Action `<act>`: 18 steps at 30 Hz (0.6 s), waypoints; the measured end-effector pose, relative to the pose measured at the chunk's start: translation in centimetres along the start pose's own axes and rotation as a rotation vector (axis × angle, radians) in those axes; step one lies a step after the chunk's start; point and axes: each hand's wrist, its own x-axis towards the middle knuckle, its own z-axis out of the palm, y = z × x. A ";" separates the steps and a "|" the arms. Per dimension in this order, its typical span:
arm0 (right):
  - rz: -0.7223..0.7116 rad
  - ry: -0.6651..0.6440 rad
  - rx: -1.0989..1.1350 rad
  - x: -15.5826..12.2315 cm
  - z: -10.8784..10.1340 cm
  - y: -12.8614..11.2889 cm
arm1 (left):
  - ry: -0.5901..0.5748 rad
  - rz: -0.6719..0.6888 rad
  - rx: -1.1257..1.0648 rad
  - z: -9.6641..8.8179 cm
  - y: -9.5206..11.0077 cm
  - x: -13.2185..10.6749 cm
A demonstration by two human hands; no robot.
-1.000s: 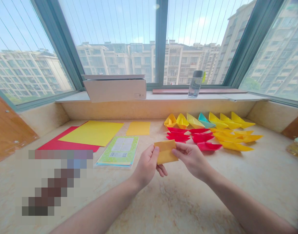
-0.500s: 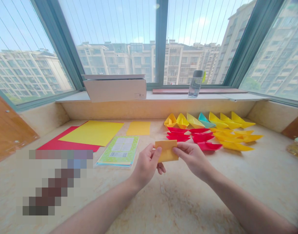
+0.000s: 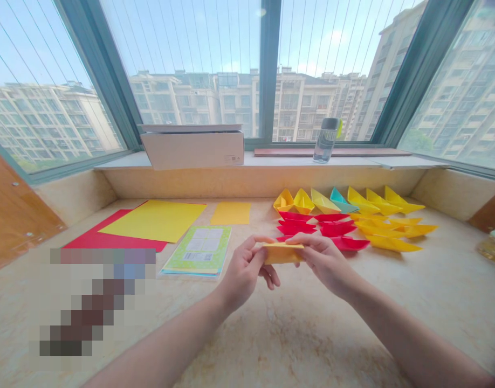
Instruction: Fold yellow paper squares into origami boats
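Note:
A small folded piece of orange-yellow paper [image 3: 283, 254] is held up above the counter between both hands. My left hand [image 3: 247, 269] pinches its left end, thumb in front, with the lower fingers hanging loose. My right hand [image 3: 322, 261] grips the right end, its fingers reaching over the top edge. Behind the hands lie red paper boats [image 3: 334, 229]. Farther back stands a row of yellow paper boats [image 3: 361, 200] with one turquoise boat [image 3: 342, 200] among them. More orange-yellow boats [image 3: 393, 242] sit to the right.
Left on the counter are yellow sheets [image 3: 154, 221] over red paper [image 3: 97, 231], a small orange-yellow sheet [image 3: 230, 213] and a green packet of paper [image 3: 197, 250]. A white box [image 3: 193, 150] and a bottle [image 3: 325, 141] stand on the sill. A blurred patch covers the lower left.
The folded paper has tilted, so its front face looks shorter. My right hand's fingers have moved over its top edge, and both hands have shifted slightly right.

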 end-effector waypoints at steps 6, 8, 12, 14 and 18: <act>-0.072 -0.023 -0.091 -0.1 0.0 -0.2 | 0.037 -0.027 -0.053 -0.1 -0.3 -0.1; -0.109 -0.006 -0.148 -0.1 0.2 -0.4 | 0.023 -0.049 -0.074 0.0 -0.3 -0.1; -0.142 0.005 -0.257 -0.2 0.4 -0.6 | 0.059 -0.114 0.009 0.4 -0.2 0.1; -0.099 0.003 -0.288 -0.2 0.4 -0.5 | 0.108 -0.111 0.066 0.4 -0.2 0.3; -0.006 0.029 -0.277 -0.1 0.4 -0.5 | 0.188 -0.054 0.095 0.0 -0.3 0.7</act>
